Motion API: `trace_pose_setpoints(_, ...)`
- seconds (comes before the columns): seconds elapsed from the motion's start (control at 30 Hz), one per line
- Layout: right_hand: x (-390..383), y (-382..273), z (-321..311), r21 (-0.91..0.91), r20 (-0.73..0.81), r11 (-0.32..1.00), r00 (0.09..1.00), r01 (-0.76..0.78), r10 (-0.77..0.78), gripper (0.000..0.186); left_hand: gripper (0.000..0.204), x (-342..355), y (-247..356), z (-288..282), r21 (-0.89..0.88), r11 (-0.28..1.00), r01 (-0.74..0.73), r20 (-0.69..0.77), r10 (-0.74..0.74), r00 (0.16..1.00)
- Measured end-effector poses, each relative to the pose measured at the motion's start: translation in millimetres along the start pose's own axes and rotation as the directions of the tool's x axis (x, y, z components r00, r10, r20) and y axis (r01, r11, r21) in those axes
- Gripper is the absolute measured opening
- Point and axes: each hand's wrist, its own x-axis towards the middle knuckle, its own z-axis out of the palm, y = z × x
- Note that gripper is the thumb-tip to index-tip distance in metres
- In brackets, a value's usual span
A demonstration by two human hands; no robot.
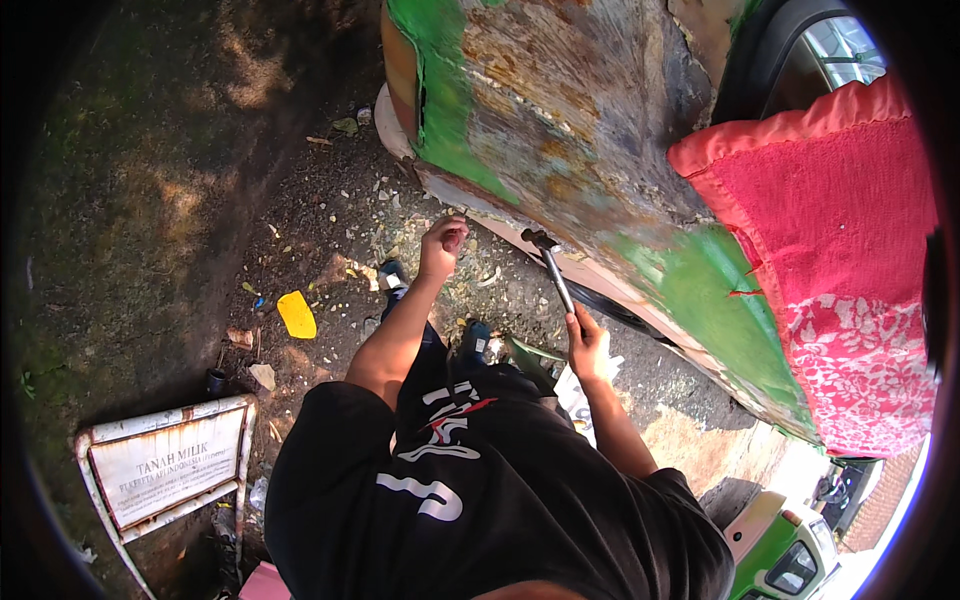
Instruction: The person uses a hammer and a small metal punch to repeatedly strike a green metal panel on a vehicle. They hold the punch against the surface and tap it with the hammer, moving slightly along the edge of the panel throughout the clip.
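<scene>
My right hand (590, 345) is wrapped round the handle of a hammer (557, 280). The hammer's dark head is up against or just beside the lower edge of a vehicle body panel (590, 140); I cannot tell whether it touches. The panel is patchy, with bare brown metal, scraped filler and green paint. My left hand (445, 246) is closed, its fingers curled close to the panel's pale bottom edge (500, 222). Whatever those fingers hold, if anything, is hidden.
A pink patterned cloth (850, 250) drapes over the vehicle at right. Paint flakes and a yellow scrap (297, 314) litter the dirt ground. A rusty-framed white sign (165, 465) stands at lower left. Another green and white vehicle (785, 550) is at lower right.
</scene>
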Motion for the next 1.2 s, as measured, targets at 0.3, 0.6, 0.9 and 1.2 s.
trace_pose_setpoints(0.3,-4.8,-13.2,-7.4,-0.004,0.035,1.000,0.999,-0.011,0.011,0.033,0.018,0.0,-1.9,10.3,0.037,0.996,-0.075,-0.056,0.077,0.995)
trace_pose_setpoints(0.6,-15.5,-12.6,-9.6,-0.022,0.100,0.999,0.995,0.025,-0.023,0.034,0.014,6.8,10.3,22.1,0.045,0.999,-0.005,-0.076,0.009,0.997)
trace_pose_setpoints(0.9,7.8,-50.0,0.1,-0.072,0.130,0.996,0.990,0.055,-0.045,0.035,0.011,30.8,-3.1,9.6,0.002,0.956,0.294,-0.024,-0.294,0.956)
trace_pose_setpoints(1.2,13.4,-45.6,7.9,-0.015,0.072,0.997,0.994,0.077,-0.076,0.035,0.013,25.7,11.7,-2.1,-0.010,0.985,0.170,0.084,-0.168,0.982)
